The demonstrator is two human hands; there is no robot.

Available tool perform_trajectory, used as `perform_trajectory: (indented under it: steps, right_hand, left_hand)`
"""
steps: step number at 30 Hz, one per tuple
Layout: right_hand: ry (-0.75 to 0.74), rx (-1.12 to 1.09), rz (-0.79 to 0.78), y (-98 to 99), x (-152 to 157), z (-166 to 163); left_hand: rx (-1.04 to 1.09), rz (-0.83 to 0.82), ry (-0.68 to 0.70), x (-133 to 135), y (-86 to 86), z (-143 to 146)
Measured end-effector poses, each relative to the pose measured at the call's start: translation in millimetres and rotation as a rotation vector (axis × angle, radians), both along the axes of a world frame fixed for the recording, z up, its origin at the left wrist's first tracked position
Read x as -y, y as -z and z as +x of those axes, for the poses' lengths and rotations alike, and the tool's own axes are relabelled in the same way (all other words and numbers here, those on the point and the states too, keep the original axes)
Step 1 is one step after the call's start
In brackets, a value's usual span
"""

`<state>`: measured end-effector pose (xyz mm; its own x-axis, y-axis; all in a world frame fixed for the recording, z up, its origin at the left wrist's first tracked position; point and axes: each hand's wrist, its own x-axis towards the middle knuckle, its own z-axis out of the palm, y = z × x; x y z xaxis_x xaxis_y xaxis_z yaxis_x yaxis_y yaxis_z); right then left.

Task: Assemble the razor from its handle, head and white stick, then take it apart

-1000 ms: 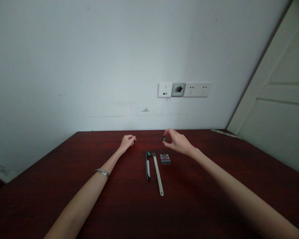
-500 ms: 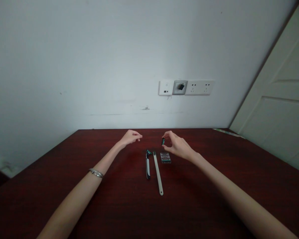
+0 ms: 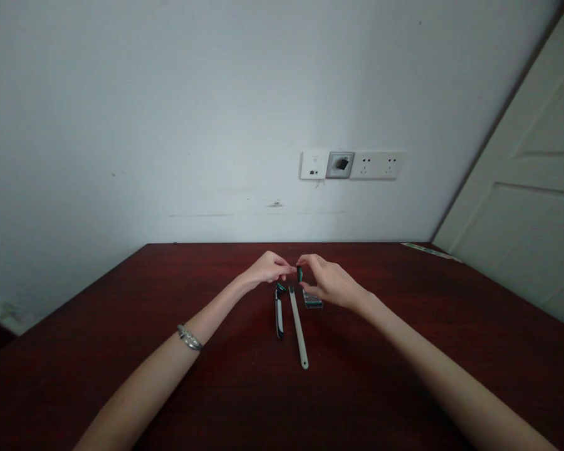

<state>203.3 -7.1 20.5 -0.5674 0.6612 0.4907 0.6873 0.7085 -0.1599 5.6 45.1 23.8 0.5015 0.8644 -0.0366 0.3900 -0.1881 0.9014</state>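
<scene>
My right hand (image 3: 331, 280) pinches a small dark green razor cartridge (image 3: 299, 274) upright between thumb and fingers, above the table. My left hand (image 3: 267, 268) is closed in a pinch, its fingertips right at the cartridge's left side. Whether anything is between those fingertips is too small to tell. Below lies a razor (image 3: 279, 316) with a grey and dark handle, its head pointing away. Beside it is a long pale stick (image 3: 299, 332) with a dark far tip and a hole in the near end. A clear cartridge case (image 3: 314, 302) sits under my right hand, partly hidden by it.
The dark red-brown table (image 3: 216, 401) meets a white wall (image 3: 169, 125) at its far edge. Sockets and a switch plate (image 3: 373, 165) are on the wall. A pale flat strip (image 3: 430, 250) lies at the back right, near a white door (image 3: 536, 188).
My left hand has moved right, up to the cartridge. My right hand has shifted slightly left and nearer with the cartridge, now covering part of the clear case.
</scene>
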Motion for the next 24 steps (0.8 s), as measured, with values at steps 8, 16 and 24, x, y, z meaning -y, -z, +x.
perform_trajectory:
  steps: [8,16,24]
  right_hand:
    - [-0.024,0.061,0.022,0.5,2.7,-4.4]
    - [-0.032,0.073,0.022,-3.9,2.8,-1.6]
    - [0.289,0.022,0.143,-12.4,2.0,0.3]
  left_hand:
    - [0.077,-0.135,-0.006,1.4,8.2,8.0]
    - [0.129,-0.168,-0.007,1.1,10.8,9.2]
    - [0.461,-0.105,-0.198,2.8,14.3,16.2]
